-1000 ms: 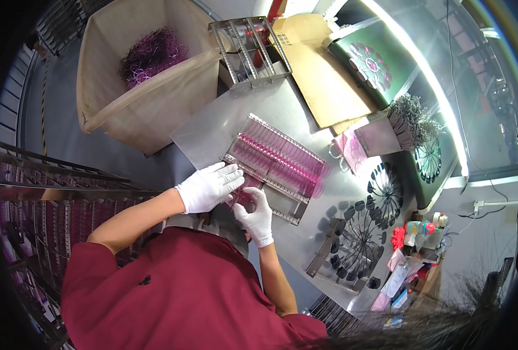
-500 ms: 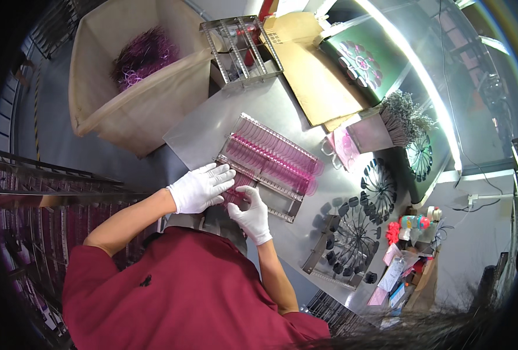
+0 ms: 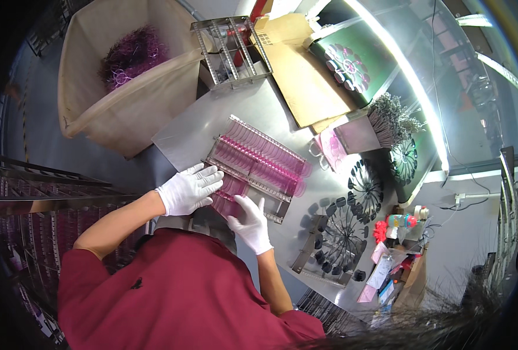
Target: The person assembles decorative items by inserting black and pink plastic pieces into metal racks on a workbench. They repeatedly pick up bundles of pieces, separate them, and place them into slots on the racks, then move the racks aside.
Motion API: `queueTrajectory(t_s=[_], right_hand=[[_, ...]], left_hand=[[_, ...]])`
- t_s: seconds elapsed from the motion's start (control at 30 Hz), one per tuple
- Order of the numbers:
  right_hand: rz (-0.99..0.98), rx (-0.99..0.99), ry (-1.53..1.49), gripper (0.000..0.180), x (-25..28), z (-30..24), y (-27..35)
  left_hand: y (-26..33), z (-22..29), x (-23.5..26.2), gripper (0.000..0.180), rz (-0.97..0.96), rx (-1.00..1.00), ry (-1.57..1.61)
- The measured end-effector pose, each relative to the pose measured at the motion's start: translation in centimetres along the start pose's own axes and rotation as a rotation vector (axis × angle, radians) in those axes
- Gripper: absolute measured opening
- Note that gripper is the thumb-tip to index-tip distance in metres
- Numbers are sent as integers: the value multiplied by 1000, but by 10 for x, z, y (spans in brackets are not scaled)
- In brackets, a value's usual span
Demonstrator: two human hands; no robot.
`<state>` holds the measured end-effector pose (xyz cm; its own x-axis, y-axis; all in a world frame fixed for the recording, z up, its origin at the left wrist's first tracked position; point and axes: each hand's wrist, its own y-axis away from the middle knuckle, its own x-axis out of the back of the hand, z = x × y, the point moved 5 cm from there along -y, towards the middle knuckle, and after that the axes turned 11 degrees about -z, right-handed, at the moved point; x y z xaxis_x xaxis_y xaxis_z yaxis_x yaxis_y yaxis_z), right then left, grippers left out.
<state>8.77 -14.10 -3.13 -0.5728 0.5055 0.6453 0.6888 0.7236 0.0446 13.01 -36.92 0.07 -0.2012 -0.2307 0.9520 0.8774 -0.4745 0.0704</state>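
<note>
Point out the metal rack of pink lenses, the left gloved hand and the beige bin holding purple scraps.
metal rack of pink lenses (image 3: 259, 166), head view, on the middle lens row.
left gloved hand (image 3: 190, 189), head view, on its back.
beige bin holding purple scraps (image 3: 124, 111), head view, on the front wall.

A single head-worn fisheye view looks steeply down from above the person's red-shirted shoulders onto a steel table (image 3: 189, 137). It faces forward and downward, so the shirt fills the lower edge below the table, and a large fabric bin (image 3: 95, 105) lies beyond the table's far left side. The table sits near, at arm's reach. Straight edges bow toward the dark round rim. No second view shares the scene.
</note>
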Motion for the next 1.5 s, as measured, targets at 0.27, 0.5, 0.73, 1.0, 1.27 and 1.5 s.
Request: queueTrajectory(t_s=[0.27,0.5,0.73,1.0,1.27,1.5], right_hand=[[122,-331,-45,54,73,56,101],[425,-666,-71,41,118,78,226],[528,-810,594,22,226,169,272],[346,-825,538,13,253,239,285],[459,-280,840,18,458,320,200],[534,-751,621,32,573,467,59]], left_hand=[[-67,60,25,64,95,-322,37],[-79,59,10,63,31,-464,53],[-88,57,3,76,-36,-342,54],[-64,66,-24,87,-137,74,47],[-113,171,-28,72,187,244,-83],[-219,336,-125,72,-65,543,581]])
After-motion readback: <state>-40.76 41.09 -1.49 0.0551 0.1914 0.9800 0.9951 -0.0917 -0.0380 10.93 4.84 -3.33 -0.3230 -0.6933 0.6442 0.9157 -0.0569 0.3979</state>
